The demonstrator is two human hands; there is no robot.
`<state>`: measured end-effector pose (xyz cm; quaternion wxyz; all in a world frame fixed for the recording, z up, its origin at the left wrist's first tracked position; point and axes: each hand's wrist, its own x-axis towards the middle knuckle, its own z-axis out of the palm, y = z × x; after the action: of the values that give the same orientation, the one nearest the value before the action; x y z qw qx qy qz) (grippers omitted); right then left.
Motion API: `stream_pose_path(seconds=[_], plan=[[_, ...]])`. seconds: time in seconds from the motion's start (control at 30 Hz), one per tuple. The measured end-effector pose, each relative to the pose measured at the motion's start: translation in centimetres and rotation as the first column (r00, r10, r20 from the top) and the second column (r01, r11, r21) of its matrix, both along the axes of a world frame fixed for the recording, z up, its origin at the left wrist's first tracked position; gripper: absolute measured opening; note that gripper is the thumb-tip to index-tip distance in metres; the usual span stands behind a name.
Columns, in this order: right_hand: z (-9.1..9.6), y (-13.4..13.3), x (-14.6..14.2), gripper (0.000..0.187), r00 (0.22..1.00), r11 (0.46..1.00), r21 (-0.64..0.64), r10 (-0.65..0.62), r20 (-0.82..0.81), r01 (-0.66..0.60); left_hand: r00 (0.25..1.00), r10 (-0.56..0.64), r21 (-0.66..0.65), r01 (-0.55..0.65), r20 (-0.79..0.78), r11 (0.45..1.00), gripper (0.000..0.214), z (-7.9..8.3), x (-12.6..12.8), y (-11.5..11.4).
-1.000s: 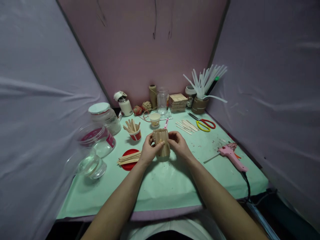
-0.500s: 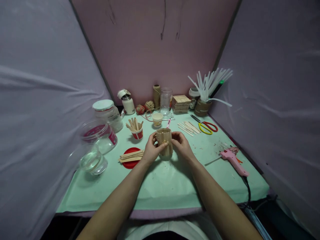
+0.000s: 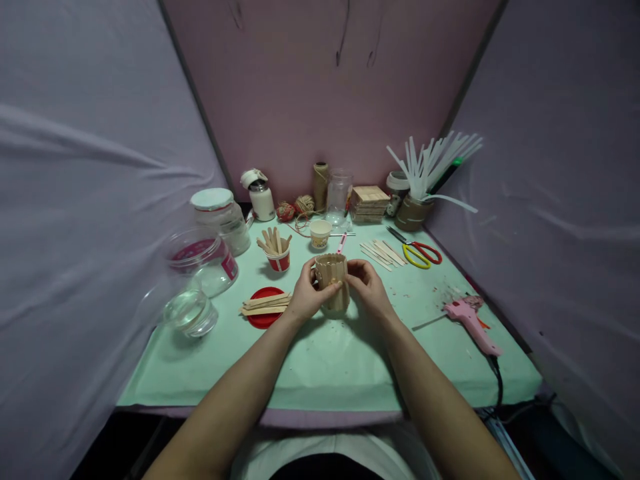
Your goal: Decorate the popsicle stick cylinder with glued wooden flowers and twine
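Observation:
Between my hands, near the middle of the table, stands a cup covered with upright wooden craft sticks (image 3: 331, 270). My left hand (image 3: 309, 292) is closed around its left side, the thumb pressed across the front. On the right side, the thumb and fingertips of my right hand (image 3: 369, 287) grip the cup; some of those fingers are hidden behind it. Left of my hands, flat craft sticks (image 3: 267, 305) lie across a red lid (image 3: 265, 323). Farther back, a red and white paper cup (image 3: 279, 261) holds more sticks.
At the right lies a pink glue gun (image 3: 473, 323) with its cord over the edge. Scissors (image 3: 417, 253) and loose thin sticks (image 3: 384, 253) are behind. Clear tubs and a glass of water (image 3: 193, 312) stand left. Jars, twine and glue sticks (image 3: 425, 167) line the back.
The whole view has shifted slightly, so things appear a little farther right. Both hands keep their hold on the stick-covered cup, with hardly any change in grip.

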<state>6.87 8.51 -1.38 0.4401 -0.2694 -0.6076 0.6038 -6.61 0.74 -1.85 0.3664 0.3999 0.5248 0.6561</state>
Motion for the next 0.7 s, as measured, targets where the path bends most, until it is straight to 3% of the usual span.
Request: stream_pose_path(seconds=[0.47, 0.7], plan=[[0.2, 0.1, 0.2, 0.028, 1.0, 0.999, -0.033, 0.022, 0.01, -0.021, 0.997, 0.014, 0.008, -0.015, 0.071, 1.0, 0.08, 0.1, -0.2, 0.2], [0.4, 0.7, 1.0, 0.029, 0.992, 0.991, -0.069, 0.117, 0.055, -0.113, 0.978, -0.008, -0.105, 0.03, 0.207, 0.994, 0.069, -1.2, -0.9, 0.5]])
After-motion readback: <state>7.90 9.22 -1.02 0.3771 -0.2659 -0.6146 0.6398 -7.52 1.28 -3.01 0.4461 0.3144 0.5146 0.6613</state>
